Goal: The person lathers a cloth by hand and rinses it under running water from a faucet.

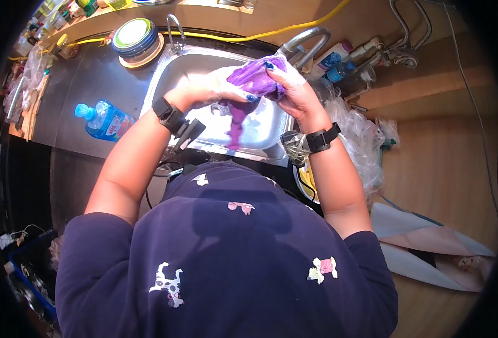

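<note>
The left hand (212, 90) and right hand (298, 93) both grip a purple cloth (257, 76) — bunched between them, one end hanging — above a steel sink (195, 63). Left of the sink, a dark counter (69, 107) bears a blue bottle (109, 121) and, farther back, stacked dishes (133, 36). A yellow hose (249, 39) runs behind; clear plastic bags (353, 138) bunch up on the right, near a wood-toned surface (440, 152)

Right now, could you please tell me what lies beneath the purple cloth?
Beneath the purple cloth is the metal sink; whatever part of it the cloth covers cannot be seen.
</note>
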Available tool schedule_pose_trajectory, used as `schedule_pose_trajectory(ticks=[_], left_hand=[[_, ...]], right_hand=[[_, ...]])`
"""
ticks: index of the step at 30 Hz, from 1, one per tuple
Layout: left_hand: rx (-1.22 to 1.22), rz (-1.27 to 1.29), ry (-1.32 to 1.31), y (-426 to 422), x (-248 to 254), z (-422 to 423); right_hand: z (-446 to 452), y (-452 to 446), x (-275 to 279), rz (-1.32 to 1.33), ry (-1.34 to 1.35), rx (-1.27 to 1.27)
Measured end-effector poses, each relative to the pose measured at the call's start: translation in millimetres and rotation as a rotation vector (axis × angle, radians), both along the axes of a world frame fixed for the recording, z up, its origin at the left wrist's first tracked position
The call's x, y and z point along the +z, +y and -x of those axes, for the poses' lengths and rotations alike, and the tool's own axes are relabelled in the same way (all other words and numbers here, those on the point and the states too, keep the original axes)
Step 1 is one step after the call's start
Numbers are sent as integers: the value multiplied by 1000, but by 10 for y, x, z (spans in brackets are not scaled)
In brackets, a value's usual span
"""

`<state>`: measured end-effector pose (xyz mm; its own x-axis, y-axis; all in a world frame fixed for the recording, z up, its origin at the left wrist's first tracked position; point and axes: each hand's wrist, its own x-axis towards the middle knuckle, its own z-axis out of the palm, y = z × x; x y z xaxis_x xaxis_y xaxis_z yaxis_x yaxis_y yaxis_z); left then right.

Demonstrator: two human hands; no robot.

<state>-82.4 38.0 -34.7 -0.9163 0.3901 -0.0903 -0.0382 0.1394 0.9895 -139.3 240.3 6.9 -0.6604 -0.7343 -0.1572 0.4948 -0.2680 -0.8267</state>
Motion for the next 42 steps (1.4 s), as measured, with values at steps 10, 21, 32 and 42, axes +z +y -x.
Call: schedule_pose_trajectory(ticks=[10, 21, 32, 42], left_hand=[[45, -59, -203, -179, -37, -72], [414, -375, -285, 230, 98, 12], [392, -471, -281, 68, -24, 60], [315, -997, -327, 240, 166, 104]], right_hand=[[123, 155, -97, -174, 98, -70], [14, -61, -412, -452, 474, 140], [105, 96, -384, -173, 12, 143], [-152, -30, -441, -317, 247, 239]])
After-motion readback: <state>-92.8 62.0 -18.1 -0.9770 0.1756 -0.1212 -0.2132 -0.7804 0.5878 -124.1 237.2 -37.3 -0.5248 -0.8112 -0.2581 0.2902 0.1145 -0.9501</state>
